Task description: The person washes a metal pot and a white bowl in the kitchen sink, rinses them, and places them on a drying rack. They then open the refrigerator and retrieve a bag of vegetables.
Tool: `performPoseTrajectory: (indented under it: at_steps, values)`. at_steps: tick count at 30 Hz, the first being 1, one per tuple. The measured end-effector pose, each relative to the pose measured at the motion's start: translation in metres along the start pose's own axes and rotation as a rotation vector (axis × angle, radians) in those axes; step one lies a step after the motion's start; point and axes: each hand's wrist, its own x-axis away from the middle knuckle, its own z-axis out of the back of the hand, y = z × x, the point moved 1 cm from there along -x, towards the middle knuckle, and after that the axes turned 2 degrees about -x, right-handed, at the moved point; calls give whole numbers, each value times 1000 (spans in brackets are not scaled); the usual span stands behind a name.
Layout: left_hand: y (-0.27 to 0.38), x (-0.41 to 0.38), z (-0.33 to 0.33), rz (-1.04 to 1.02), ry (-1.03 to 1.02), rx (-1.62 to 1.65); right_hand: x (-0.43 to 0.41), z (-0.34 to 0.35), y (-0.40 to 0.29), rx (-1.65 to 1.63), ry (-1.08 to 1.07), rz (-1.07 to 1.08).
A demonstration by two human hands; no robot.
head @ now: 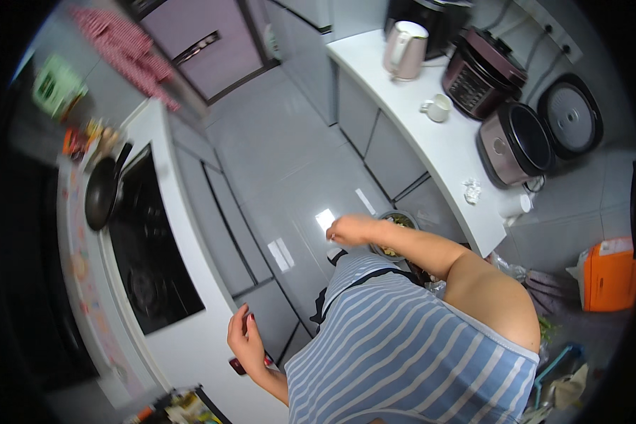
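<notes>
My left hand [245, 339] hovers by the edge of the left white counter [191, 350], fingers apart and nothing seen in it. A small dark red object [237, 365] lies on the counter beside my left wrist. My right hand [348, 230] is over the grey tiled floor, fingers bent and blurred; whether it holds something cannot be told. Behind my right forearm, a bin [414, 218] with food scraps stands on the floor, partly hidden by the arm.
A black frying pan [102, 193] rests by the black hob [153, 249] on the left. On the right counter [403, 119] stand a pink kettle [407, 50], a white mug [437, 108], a pressure cooker [479, 79], an open rice cooker [509, 151] and a crumpled tissue [472, 191].
</notes>
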Motion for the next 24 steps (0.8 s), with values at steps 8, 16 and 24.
performPoseTrajectory:
  at_steps: [8, 16, 24]
  values:
    - [73, -148, -80, -292, -362, -147, 61, 77, 85, -64, 572, -401]
    - [98, -263, -130, -482, -556, 19, 28, 35, 81, -324, 564, -543]
    - [86, -429, -99, -480, -526, 42, -189, 126, 80, -235, 536, -341]
